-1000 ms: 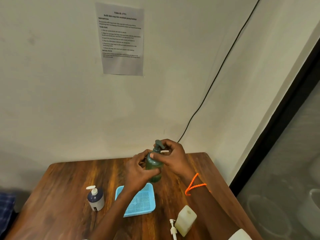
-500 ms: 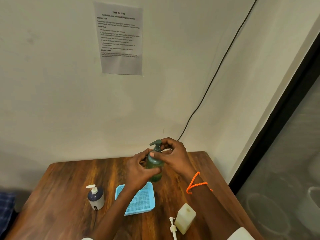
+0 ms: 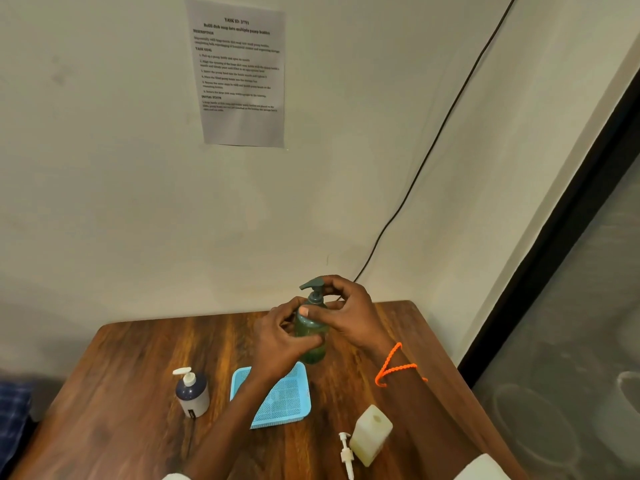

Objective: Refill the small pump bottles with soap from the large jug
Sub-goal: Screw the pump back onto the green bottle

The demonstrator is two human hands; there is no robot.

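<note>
The green pump bottle [image 3: 311, 336] is held upright above the far middle of the wooden table [image 3: 121, 393], just beyond the blue basket [image 3: 287, 396]. In the head view, its body is wrapped by the left hand [image 3: 280, 336], the fingers curled closed around it. The pump head [image 3: 313, 287] and collar are pinched by the right hand [image 3: 346, 313], thumb across the front and fingers behind (an orange cord [image 3: 394, 367] is worn at that wrist). A dark blue pump bottle [image 3: 192, 393] with a white pump is seen standing left of the basket, apart from it. Near the table's front edge, a pale square bottle [image 3: 370, 434] is shown open-necked and tilted, with a loose white pump [image 3: 346, 453] lying just beside it. A printed sheet [image 3: 242, 74] is fixed to the wall, and a black cable [image 3: 433, 147] is run diagonally down it.
</note>
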